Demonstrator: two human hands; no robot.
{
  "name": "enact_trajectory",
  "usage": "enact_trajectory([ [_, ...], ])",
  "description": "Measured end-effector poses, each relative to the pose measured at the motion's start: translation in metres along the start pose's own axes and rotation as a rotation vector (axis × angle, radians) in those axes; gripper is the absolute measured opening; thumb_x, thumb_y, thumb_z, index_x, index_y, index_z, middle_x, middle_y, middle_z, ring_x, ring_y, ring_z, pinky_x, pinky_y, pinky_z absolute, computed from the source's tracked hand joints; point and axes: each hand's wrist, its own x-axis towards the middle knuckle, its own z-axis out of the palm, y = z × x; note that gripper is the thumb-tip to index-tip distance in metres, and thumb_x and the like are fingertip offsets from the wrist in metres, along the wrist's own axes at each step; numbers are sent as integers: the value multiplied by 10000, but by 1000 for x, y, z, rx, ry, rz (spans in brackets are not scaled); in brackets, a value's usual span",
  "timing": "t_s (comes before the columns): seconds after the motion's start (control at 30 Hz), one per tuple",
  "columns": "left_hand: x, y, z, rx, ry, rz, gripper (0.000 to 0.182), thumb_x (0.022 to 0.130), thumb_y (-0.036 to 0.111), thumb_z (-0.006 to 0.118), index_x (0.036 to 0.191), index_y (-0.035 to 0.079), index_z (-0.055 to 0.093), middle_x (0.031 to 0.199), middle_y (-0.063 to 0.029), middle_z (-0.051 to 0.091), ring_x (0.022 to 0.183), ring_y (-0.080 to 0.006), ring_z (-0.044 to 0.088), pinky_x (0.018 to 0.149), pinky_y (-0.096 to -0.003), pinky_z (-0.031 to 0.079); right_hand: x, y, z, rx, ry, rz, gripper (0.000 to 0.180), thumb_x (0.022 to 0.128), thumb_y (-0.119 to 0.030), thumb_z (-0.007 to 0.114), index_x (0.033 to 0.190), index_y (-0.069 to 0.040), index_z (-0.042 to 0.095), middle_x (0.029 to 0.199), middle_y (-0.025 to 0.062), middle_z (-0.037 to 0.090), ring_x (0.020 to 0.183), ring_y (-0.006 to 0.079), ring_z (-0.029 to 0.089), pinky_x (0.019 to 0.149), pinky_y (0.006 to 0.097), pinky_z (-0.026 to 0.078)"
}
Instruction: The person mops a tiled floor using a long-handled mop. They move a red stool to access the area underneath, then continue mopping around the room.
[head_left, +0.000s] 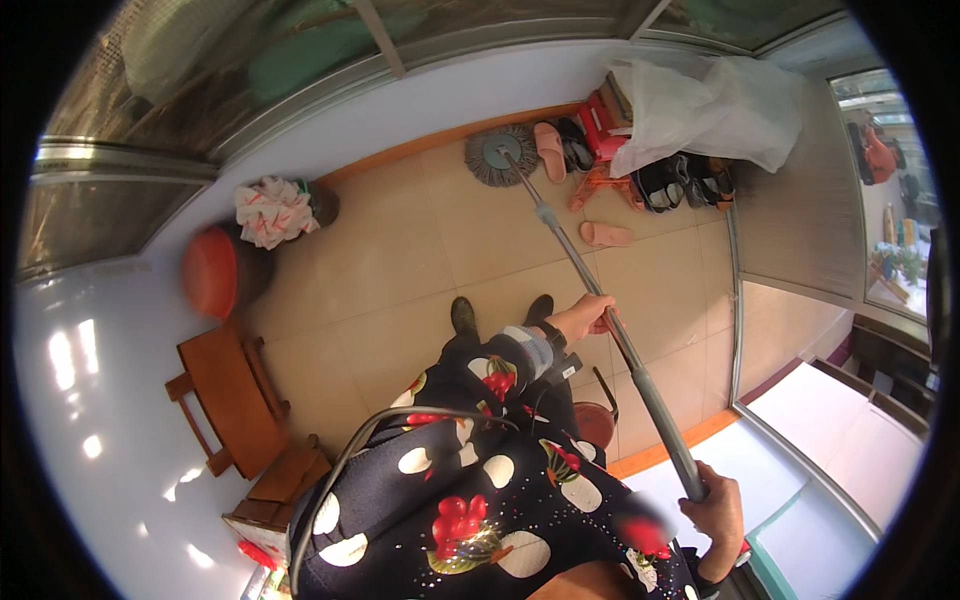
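Note:
My left hand is wrapped around the middle of a mop's metal pole, with a dark band at the wrist. At the pole's upper end, my right hand holds the grey grip. The pole slants away from me to a round mop head with grey strands and a blue-green centre. It rests on the tiled floor close to the far wall. Just right of the mop head sits a pink slipper. Another pink slipper lies apart, right of the pole.
Several shoes stand beneath a translucent plastic sheet, near a red box. Along the left are a bag-lined bin, a red basin and a wooden chair. A reddish-brown round stool is close on my right.

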Motion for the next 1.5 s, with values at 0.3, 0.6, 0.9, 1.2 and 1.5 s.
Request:
enact_trajectory([
  [0.3,-57,-18,-124,-447,120,249,218,890,267,546,842,57,577,800,-86,633,879,-288,667,735,-367,504,47,-89,-15,-225,-51,-197,497,589,-80,674,1083,-78,616,698,173,617,652,327,626,613,371,501],
  [0.6,-105,-45,-183,-533,199,264,172,898,211,514,840,55,553,772,-83,610,872,-312,656,760,-387,511,65,-98,32,-308,-36,-439,546,635,-135,667,1175,-118,588,764,180,641,751,352,633,678,412,505],
  [0.9,-69,-23,-140,-566,78,139,223,917,219,492,795,45,561,792,-94,628,916,-297,653,719,-352,496,57,-74,-1,-367,311,-461,441,660,-78,662,1092,-116,585,667,108,601,636,305,615,578,411,475],
  [1.2,-73,-9,-181,-584,56,263,243,922,236,490,842,26,582,913,-150,650,945,-284,623,786,-398,487,69,-123,-15,-363,157,-439,250,689,-94,634,919,-99,536,664,127,590,682,334,611,610,445,464],
  [1.5,-80,-4,-212,-565,232,248,218,909,206,481,795,36,556,790,-105,629,888,-310,662,709,-364,527,97,-126,10,-368,117,-491,489,656,-92,651,1137,-115,564,731,147,624,710,350,618,639,435,485],
])
